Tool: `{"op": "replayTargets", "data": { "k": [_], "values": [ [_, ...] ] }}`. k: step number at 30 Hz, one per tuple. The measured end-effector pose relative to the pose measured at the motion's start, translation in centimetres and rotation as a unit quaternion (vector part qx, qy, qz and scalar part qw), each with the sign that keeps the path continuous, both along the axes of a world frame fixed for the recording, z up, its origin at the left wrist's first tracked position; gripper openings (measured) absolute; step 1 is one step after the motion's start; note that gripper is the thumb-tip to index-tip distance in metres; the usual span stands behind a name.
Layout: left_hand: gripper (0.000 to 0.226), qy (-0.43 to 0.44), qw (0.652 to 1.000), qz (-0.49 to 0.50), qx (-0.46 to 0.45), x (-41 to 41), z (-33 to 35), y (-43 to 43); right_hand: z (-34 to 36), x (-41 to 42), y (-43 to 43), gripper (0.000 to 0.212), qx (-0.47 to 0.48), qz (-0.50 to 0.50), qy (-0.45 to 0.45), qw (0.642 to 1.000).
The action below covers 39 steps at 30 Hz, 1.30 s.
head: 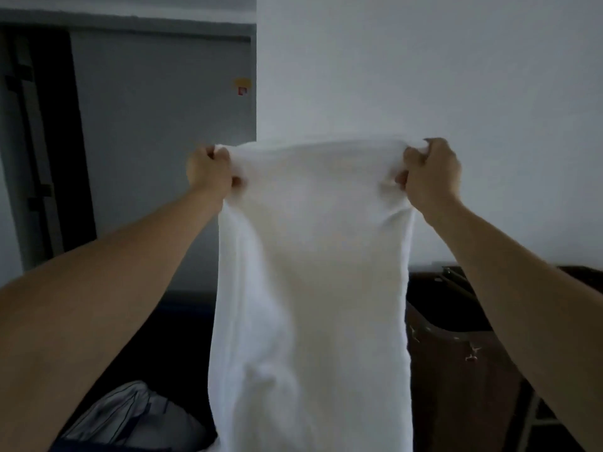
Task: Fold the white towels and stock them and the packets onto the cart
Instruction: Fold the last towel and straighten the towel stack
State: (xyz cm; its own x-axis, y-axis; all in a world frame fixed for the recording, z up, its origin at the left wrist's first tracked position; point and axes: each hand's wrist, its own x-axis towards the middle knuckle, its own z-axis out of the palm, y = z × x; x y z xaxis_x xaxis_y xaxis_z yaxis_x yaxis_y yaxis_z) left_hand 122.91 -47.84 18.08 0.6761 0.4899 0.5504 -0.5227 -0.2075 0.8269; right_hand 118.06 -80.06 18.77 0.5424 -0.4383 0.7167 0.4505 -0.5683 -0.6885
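Head view: left hand [208, 169] and right hand [430, 172] are each gripping a top corner of one towel [313, 272], fingers curling tight into the cloth. Towel is hanging full length between the outstretched arms, top edge pulling taut, side edges rolling inward.

Progress, as judged: the task is sitting early. This towel is being spread, not yet folded. No folded stack, packets or recognisable cart are showing.

Materials: towel is reading as thick, soft, matt white cloth, slightly blurred. Right of towel, a dark brown bin [463, 353] is showing a stiff rim. Below-left of towel, a pale crumpled bag [130, 415] is lying slack.
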Motion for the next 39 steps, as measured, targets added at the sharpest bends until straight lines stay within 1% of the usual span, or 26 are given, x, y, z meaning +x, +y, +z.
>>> {"op": "replayTargets", "data": {
  "k": [1, 2, 4, 5, 7, 8, 10, 13, 16, 25, 27, 29, 32, 35, 39],
  "values": [
    [0.014, 0.009, 1.0, -0.012, 0.003, 0.0, -0.2, 0.1, -0.5, -0.4, 0.2, 0.025, -0.009, 0.011, 0.031, 0.999],
    [0.016, 0.011, 1.0, -0.017, 0.005, -0.2, -0.3, 0.1, -0.8, -0.4, 0.2, 0.023, 0.0, 0.015, 0.038, 0.999],
    [0.018, -0.004, 1.0, -0.015, -0.006, -0.5, -0.3, 0.2, -1.0, -0.9, 0.1, 0.024, 0.023, -0.003, 0.021, 1.0],
    [0.017, -0.005, 1.0, -0.015, -0.019, -0.7, -0.4, 0.3, -1.0, -1.2, 0.1, 0.02, 0.021, -0.011, 0.03, 0.999],
    [0.014, -0.006, 0.999, -0.011, -0.034, -0.8, -1.1, 0.6, -1.3, -1.8, 0.4, 0.01, 0.014, 0.003, 0.045, 0.999],
    [0.019, -0.017, 1.0, -0.003, -0.024, -0.8, -1.5, 0.7, -1.2, -2.1, 0.6, 0.009, 0.021, 0.006, 0.03, 0.999],
    [0.022, -0.024, 0.999, -0.006, -0.02, -1.2, -1.6, 1.0, -0.9, -2.6, 0.7, 0.02, 0.034, 0.0, 0.011, 0.999],
    [0.01, -0.013, 0.999, -0.032, -0.021, -1.9, -1.7, 1.2, -1.0, -3.2, 0.6, 0.024, 0.031, 0.013, 0.044, 0.998],
    [0.01, -0.013, 0.999, -0.031, -0.015, -2.5, -1.6, 1.3, -1.0, -3.4, 0.4, 0.032, 0.023, -0.006, 0.031, 0.999],
    [0.013, 0.009, 0.999, -0.044, -0.018, -0.7, -1.5, -0.3, -0.8, -3.3, -1.3, 0.036, 0.013, -0.027, 0.027, 0.999],
    [0.013, 0.025, 0.998, -0.05, -0.015, 0.6, -1.8, -0.8, -1.0, -2.1, -1.7, 0.037, 0.012, -0.027, 0.033, 0.999],
    [0.017, 0.037, 0.998, -0.053, -0.016, 2.5, -2.2, -1.3, -1.1, -0.4, -2.1, 0.035, 0.015, -0.021, 0.039, 0.999],
    [0.024, 0.044, 0.998, -0.041, -0.016, 6.0, -2.1, -2.2, -0.7, 3.1, -2.8, 0.021, 0.009, -0.026, 0.034, 0.999],
    [0.024, 0.039, 0.998, -0.035, -0.019, 10.4, -0.8, -3.1, 0.6, 8.0, -3.8, 0.011, 0.004, -0.035, 0.024, 0.999],
    [0.019, 0.029, 0.999, -0.024, -0.021, 16.2, 2.1, -4.5, 3.3, 15.4, -5.0, 0.012, 0.007, -0.041, 0.009, 0.999]
  ]
}}
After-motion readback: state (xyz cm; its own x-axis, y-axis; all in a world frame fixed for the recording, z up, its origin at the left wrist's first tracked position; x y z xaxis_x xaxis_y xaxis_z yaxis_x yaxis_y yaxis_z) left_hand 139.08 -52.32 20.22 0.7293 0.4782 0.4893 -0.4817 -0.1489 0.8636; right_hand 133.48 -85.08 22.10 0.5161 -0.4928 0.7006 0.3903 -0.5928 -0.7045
